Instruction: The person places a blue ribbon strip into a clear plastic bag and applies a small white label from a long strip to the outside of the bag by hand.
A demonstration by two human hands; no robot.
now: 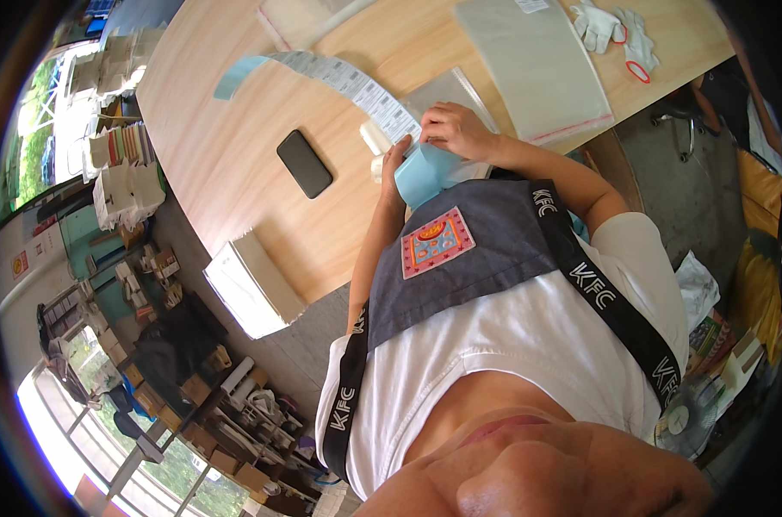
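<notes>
A long strip of printed labels [352,81] on light blue backing curls across the wooden table to my hands. My left hand [393,165] holds the strip from the side, its thumb on the front. The fingers of my right hand [452,129] are bent together at the strip's edge, pinching it; whether a label is lifted there is hidden. Bare blue backing [423,171] hangs folded below both hands, against my dark apron [468,258]. Small white rolls [374,138] lie beside my left hand. A clear plastic bag [446,90] lies under and beyond my right hand.
On the wooden table [216,155] are a black phone [304,163], a white stack [255,284] at the near left corner, clear plastic bags [539,71] and white work gloves [614,35]. Part of another person [727,97] shows at the far right. Cluttered shelves [171,388] stand left.
</notes>
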